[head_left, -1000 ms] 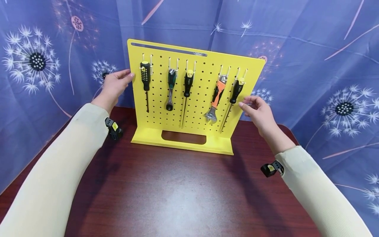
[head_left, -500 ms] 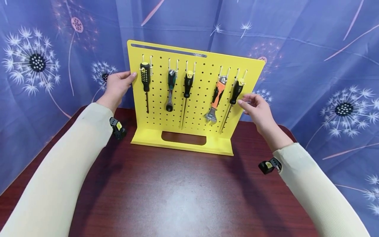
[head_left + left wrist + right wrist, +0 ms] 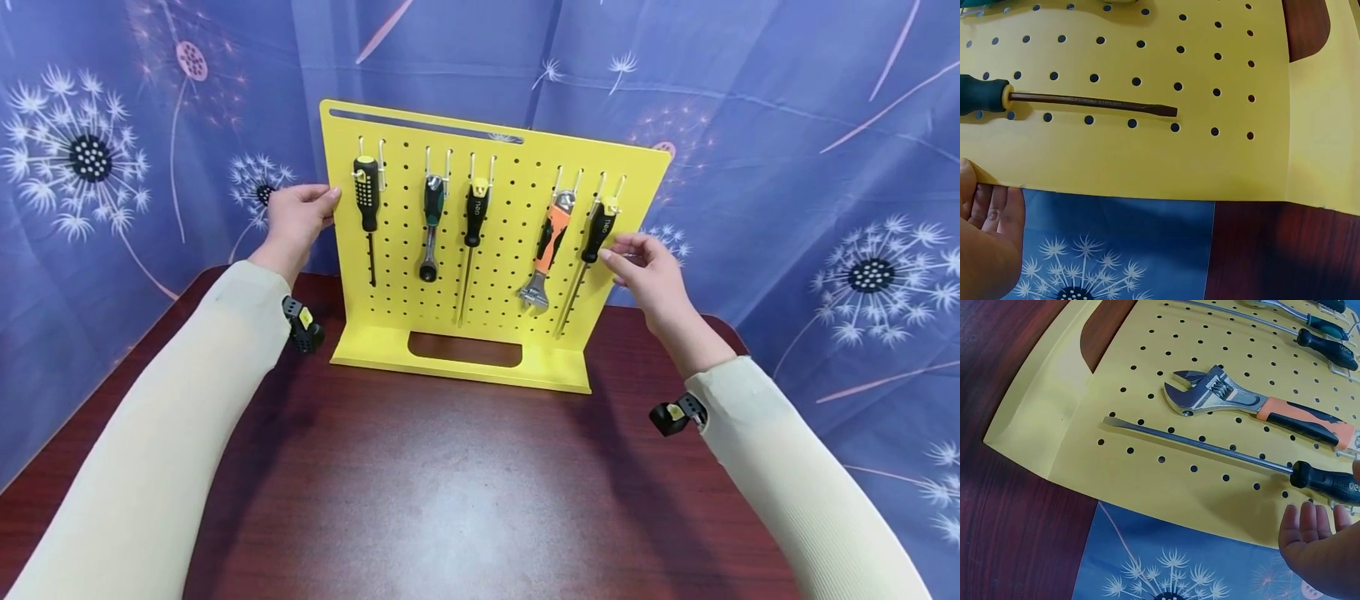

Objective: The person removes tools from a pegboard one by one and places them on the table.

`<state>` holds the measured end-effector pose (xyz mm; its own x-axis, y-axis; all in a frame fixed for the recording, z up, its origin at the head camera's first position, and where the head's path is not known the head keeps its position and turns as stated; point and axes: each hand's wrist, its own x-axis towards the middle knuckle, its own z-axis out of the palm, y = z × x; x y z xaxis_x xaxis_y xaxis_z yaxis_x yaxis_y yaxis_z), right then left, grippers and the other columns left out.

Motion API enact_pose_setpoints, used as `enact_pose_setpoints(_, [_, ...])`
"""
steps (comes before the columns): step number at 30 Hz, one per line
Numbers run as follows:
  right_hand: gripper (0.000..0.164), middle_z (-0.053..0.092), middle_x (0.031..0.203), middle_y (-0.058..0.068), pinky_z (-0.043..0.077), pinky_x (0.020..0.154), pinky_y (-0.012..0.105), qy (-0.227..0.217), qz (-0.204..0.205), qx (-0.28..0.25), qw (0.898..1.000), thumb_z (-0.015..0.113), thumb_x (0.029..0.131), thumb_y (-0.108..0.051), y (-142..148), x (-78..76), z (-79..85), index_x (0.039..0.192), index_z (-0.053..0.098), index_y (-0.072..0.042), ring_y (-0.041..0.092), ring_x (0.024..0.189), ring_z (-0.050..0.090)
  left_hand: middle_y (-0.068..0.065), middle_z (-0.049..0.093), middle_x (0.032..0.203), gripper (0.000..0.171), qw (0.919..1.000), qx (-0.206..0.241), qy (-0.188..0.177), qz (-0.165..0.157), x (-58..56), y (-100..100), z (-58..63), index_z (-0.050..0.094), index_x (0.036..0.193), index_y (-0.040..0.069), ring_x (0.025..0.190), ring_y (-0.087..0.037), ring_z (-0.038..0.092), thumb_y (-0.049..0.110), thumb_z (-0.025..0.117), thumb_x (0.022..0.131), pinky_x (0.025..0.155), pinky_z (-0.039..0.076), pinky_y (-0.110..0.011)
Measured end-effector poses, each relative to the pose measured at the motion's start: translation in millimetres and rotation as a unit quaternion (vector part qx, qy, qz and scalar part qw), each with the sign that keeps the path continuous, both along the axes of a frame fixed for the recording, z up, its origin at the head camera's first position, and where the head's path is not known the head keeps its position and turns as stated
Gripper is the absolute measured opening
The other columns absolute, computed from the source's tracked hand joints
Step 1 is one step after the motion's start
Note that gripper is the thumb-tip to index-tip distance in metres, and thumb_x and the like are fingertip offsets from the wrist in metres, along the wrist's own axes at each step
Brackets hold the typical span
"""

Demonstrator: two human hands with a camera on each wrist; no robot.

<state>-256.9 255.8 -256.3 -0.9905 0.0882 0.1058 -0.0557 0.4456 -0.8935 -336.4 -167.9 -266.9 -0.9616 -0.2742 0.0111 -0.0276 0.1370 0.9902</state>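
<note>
A yellow pegboard stand (image 3: 495, 275) stands upright on the table. My left hand (image 3: 296, 221) holds its left edge, thumb in front; in the left wrist view the fingers (image 3: 999, 215) go behind the board. My right hand (image 3: 651, 271) is at the right edge, thumb and fingers apart, close to the handle of the rightmost screwdriver (image 3: 600, 229). In the right wrist view its fingers (image 3: 1310, 522) lie just below that black handle; whether they touch it I cannot tell. Beside that screwdriver hangs an orange-handled adjustable wrench (image 3: 551, 242).
Also hanging from white hooks are a left screwdriver (image 3: 367, 196), a green-handled ratchet (image 3: 433, 204) and a middle screwdriver (image 3: 477, 212). A dark red wooden table (image 3: 420, 467) is underneath. Behind hangs a blue curtain (image 3: 465, 50) with dandelion prints.
My right hand has moved slightly left, towards the rightmost screwdriver's handle. My left forearm has shifted a little to the right, its hand staying at the board's edge. The tools hang as before.
</note>
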Motion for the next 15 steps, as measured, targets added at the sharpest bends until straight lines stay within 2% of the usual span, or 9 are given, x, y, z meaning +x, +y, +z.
enact_pose_setpoints(7, [0.053,0.047,0.11,-0.019,0.048,0.098,0.027,0.0,-0.004,-0.028,1.0,0.06,0.104,-0.03,-3.8,-4.7,-0.9,0.146,0.043,-0.004,-0.006,0.103,0.05,-0.014,0.059,0.147,0.041,0.9997,-0.017,0.0,0.015,-3.9,1.3,0.3,0.061,0.141,0.005,0.105,-0.008,0.064,0.023,0.061,0.103,0.11,0.053,-0.034])
enact_pose_setpoints(11, [0.045,0.048,0.109,-0.019,0.047,0.097,0.025,0.003,-0.005,-0.045,0.999,0.061,0.103,-0.029,-6.1,-7.7,-2.6,0.14,0.045,-0.008,-0.005,0.103,0.05,-0.014,0.058,0.148,0.041,0.9998,-0.011,-0.001,0.018,-4.7,1.9,1.0,0.061,0.141,0.005,0.112,-0.012,0.064,0.022,0.061,0.103,0.11,0.053,-0.034])
enact_pose_setpoints(15, [0.034,0.049,0.108,-0.017,0.047,0.098,0.024,0.003,-0.009,-0.067,0.998,0.063,0.102,-0.025,-8.4,-10.5,-4.1,0.131,0.049,-0.015,-0.004,0.102,0.05,-0.015,0.057,0.15,0.042,0.9998,-0.014,-0.006,0.015,-4.5,1.9,1.1,0.059,0.143,0.005,0.127,-0.019,0.064,0.022,0.06,0.104,0.11,0.053,-0.033])
